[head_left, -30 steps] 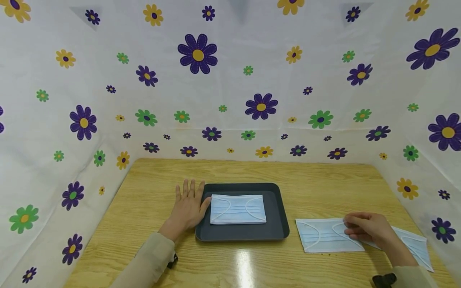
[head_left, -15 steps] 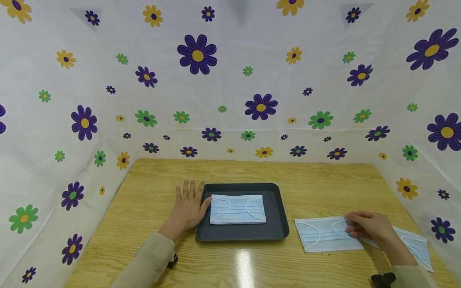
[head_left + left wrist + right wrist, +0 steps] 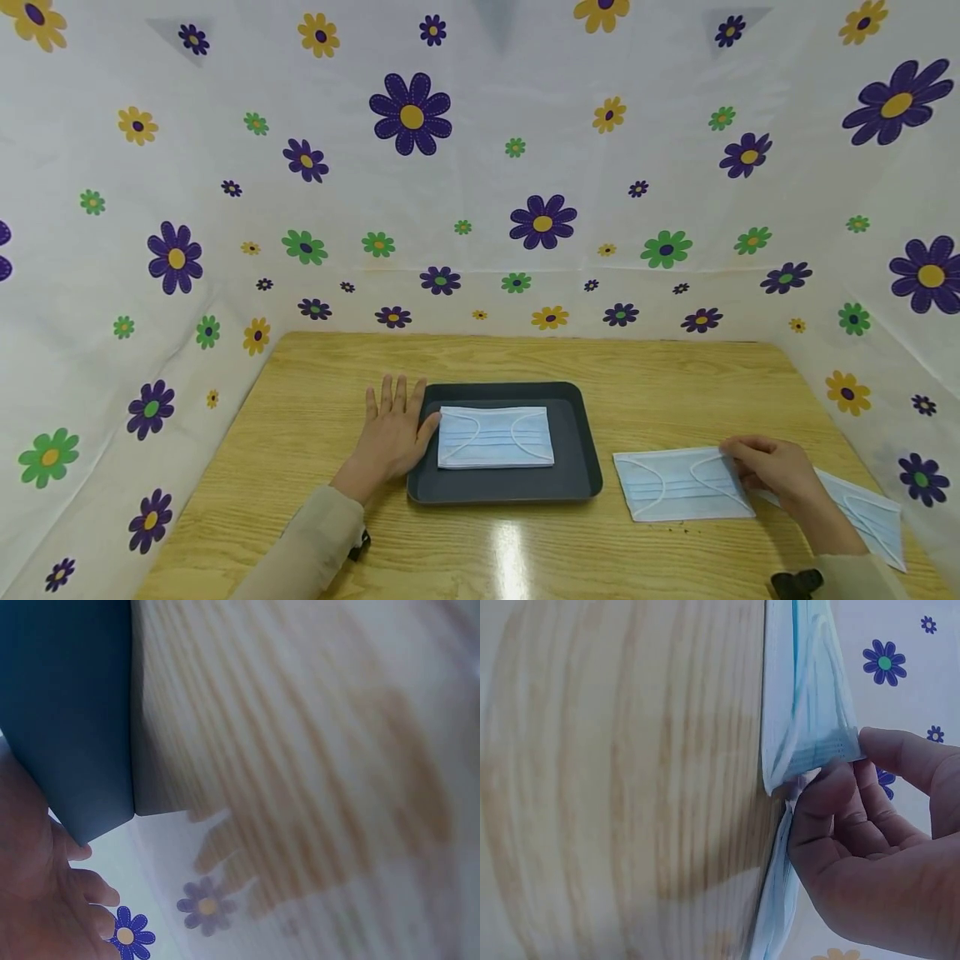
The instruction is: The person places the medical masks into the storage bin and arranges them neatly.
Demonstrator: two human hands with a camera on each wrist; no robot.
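Observation:
A stack of light blue face masks point(image 3: 495, 437) lies in the dark tray point(image 3: 577, 479) at the middle of the table. Against the tray's left side rests my left hand point(image 3: 393, 433), its fingers straight and spread, the thumb over the rim. To the right of the tray, my right hand point(image 3: 776, 479) pinches the upper right corner of a face mask point(image 3: 678, 485). In the right wrist view that mask point(image 3: 821, 712) is held at its edge between thumb and fingers. Another face mask point(image 3: 873, 517) lies partly hidden beneath the right hand and wrist.
The wooden table point(image 3: 510, 550) bears a bright glare spot at its front. Flower-printed white cloth point(image 3: 465, 183) stands behind and along both sides. Small dark specks point(image 3: 678, 527) lie just in front of the pinched mask.
The pinched face mask has risen slightly at its right corner and shifted a little away from me with my right hand. The mask beneath has moved slightly right. My left hand has stayed still.

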